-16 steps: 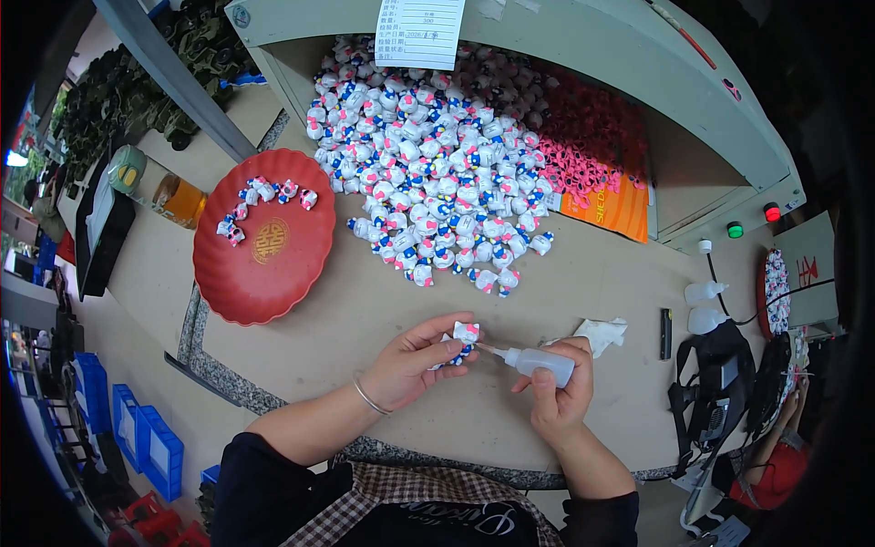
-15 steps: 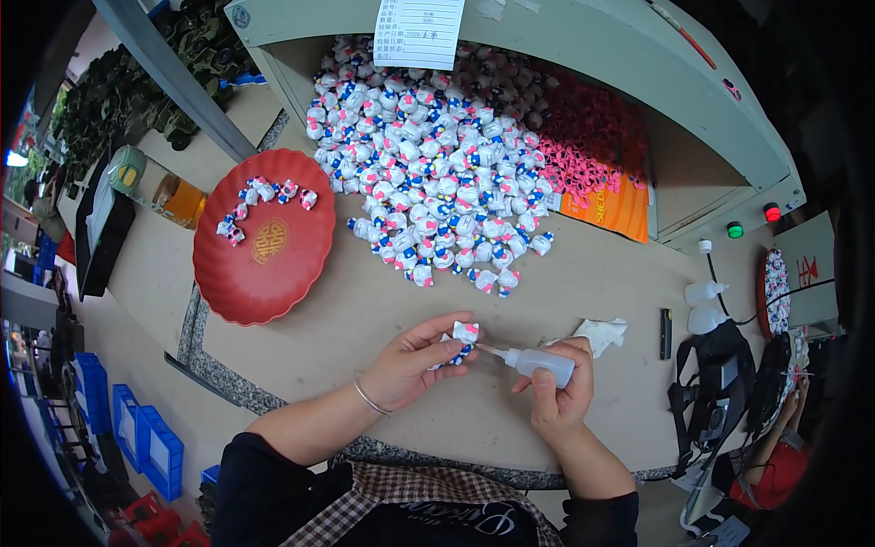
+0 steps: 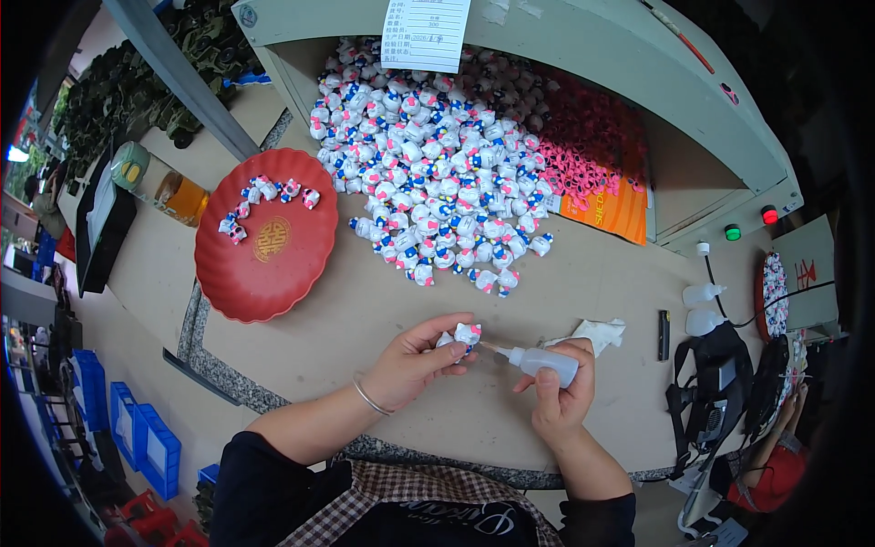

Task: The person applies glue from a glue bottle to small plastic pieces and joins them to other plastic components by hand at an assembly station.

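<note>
Between the thumb and fingers of my left hand (image 3: 417, 363) is a small white cat figurine (image 3: 468, 334) with pink and blue parts. My right hand (image 3: 562, 392) grips a translucent squeeze bottle (image 3: 547, 365), tilted so its thin nozzle points left at the figurine. The tip is at or very near the figurine; whether they touch I cannot tell. Beyond my hands, a big heap of like figurines (image 3: 437, 173) spreads out of the grey cabinet. Small pink pieces (image 3: 583, 173) lie piled to its right. Several figurines rest in the red scalloped tray (image 3: 273, 292) on the left.
A crumpled white cloth (image 3: 597, 335) lies right of the bottle, with a black stick-like object (image 3: 663, 335) beyond it. Two more bottles (image 3: 702, 321) and a black bag (image 3: 715, 392) are at the right. A drink jar (image 3: 178, 196) stands behind the tray. A person in red (image 3: 779, 474) sits far right.
My left hand has turned the figurine slightly, so less of its blue part shows. The bottle has shifted a little to the right and down.
</note>
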`<state>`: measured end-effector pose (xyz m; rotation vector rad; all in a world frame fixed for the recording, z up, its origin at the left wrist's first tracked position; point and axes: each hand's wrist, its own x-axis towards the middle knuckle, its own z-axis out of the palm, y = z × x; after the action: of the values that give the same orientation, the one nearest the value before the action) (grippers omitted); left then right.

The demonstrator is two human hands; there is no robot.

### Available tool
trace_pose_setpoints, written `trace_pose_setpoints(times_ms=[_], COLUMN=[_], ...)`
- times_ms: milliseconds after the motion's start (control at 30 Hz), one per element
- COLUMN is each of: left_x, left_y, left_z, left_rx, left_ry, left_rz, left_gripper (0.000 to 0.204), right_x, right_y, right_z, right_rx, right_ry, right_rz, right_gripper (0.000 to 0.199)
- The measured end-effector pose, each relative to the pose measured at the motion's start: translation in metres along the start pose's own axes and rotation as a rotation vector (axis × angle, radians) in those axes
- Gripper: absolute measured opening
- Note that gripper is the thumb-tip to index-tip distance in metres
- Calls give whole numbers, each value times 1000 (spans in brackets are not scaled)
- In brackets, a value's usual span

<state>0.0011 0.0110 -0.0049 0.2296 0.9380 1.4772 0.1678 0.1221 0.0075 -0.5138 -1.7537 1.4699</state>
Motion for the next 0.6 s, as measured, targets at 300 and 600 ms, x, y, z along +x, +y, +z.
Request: trace_pose_setpoints(times_ms=[300, 600], left_x=[-2, -1], left_y=[-1, -5], left_z=[2, 0], left_rx=[90, 235], left_ry=[-14, 46], left_rz=[55, 137], left_gripper=[43, 41], right_x=[-1, -1], right_y=[2, -1], right_z=[4, 3], right_rx=[-22, -108], right_ry=[-9, -71], right_rz=[11, -10], right_gripper=[20, 20])
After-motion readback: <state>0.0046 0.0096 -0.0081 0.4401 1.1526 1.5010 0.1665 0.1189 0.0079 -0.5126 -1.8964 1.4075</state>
